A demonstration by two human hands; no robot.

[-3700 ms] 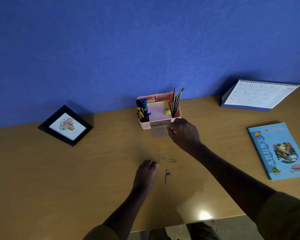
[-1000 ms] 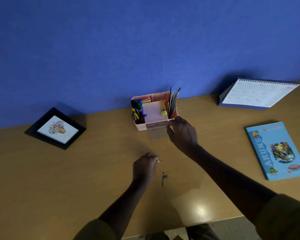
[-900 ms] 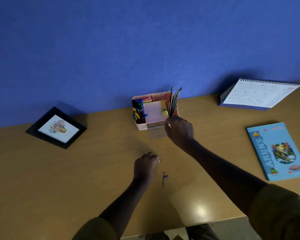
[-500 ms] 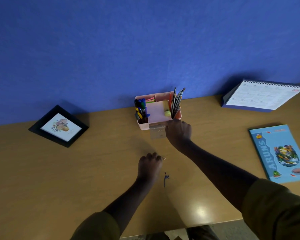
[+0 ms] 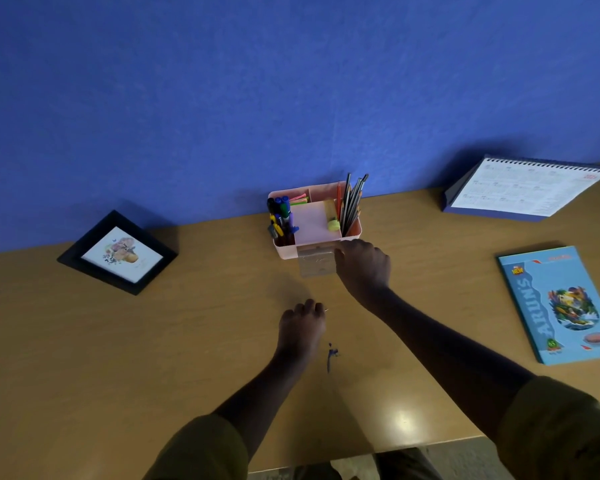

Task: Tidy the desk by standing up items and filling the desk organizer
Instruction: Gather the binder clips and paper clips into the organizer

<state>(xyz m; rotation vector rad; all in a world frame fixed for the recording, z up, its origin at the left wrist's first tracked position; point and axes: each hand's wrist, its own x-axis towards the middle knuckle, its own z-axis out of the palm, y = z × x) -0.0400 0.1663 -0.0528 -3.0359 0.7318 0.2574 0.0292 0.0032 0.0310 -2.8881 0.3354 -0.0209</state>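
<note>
picture frame (image 5: 118, 252), calendar (image 5: 527, 190), notebook (image 5: 561, 306) around organizer (image 5: 284, 251), left grip (image 5: 302, 322) pinching clip (image 5: 325, 310) (right grip (image 5: 364, 265) unclear)

A study or office work spot: a wooden bench (image 5: 153, 341) set against a blue wall (image 5: 291, 81) carries a pink desk organizer (image 5: 286, 252) stocked with markers (image 5: 281, 209) and pencils (image 5: 352, 202). A spiral desk calendar (image 5: 527, 188), a framed picture (image 5: 118, 252) and an "ARUN'S" exercise book (image 5: 561, 306) lie around it.

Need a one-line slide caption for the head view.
Desk tidy: right hand at the clear drawer of the pink organizer; left hand pinches a paper clip, small blue item beside it on the desk.
</note>
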